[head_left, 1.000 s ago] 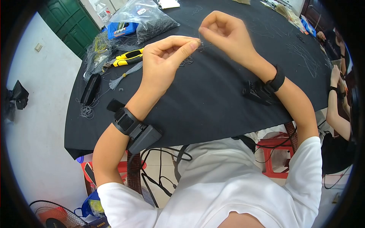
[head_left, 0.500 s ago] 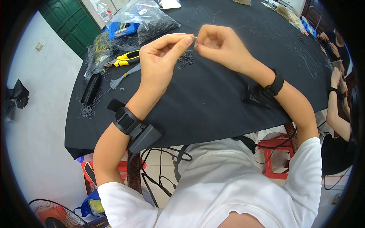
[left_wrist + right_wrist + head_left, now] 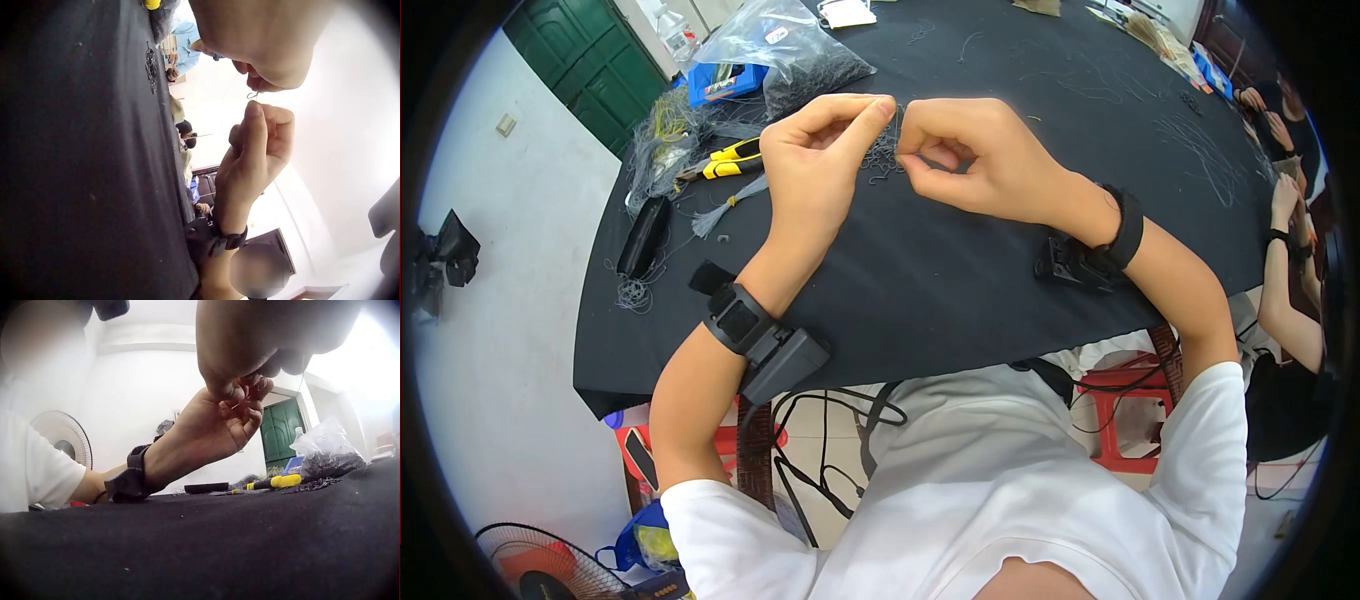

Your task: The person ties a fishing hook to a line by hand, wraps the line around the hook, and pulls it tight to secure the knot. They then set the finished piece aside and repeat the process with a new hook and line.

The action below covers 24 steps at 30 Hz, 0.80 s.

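My left hand [image 3: 812,165] is raised over the black table, its thumb and index finger pinched together at the tips. Facing it, my right hand [image 3: 995,160] has its fingers curled in and its thumb against the index finger, pinching thin fishing line that is mostly hidden. A tiny fishhook [image 3: 252,95] with a bent wire end shows between the two hands in the left wrist view, held at the left fingertips and close over the right thumb. Behind the hands lies a loose pile of small dark hooks [image 3: 882,160].
Yellow-and-black pliers [image 3: 730,160] lie left of my left hand, near a tied bundle of line [image 3: 725,208] and a black case [image 3: 643,238]. Farther back are a clear bag of dark pieces [image 3: 815,75] and a blue box [image 3: 725,82]. Loose strands [image 3: 1200,150] lie at right.
My right hand has come down toward me, from above the left fingertips to beside and below them. The left hand has shifted slightly left, still pinching.
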Motion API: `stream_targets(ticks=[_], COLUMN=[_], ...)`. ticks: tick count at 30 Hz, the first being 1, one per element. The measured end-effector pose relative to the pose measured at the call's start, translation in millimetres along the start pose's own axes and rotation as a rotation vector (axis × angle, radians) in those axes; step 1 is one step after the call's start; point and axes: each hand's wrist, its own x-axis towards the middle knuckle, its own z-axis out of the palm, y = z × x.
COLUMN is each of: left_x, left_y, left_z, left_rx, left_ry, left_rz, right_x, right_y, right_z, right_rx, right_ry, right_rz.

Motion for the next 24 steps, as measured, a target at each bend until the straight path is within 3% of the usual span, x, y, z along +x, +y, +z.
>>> stream_targets(ticks=[12, 24], left_x=[-2, -4], left_y=[-12, -5], left_z=[3, 5], left_rx=[0.041, 0.100], left_ry=[-0.083, -0.248], left_rz=[-0.076, -0.110], right_x=[7, 8], right_y=[6, 28], right_z=[-13, -21], right_rx=[0.001, 0.079], right_ry=[0.057, 0.122], right_rz=[-0.018, 0.117])
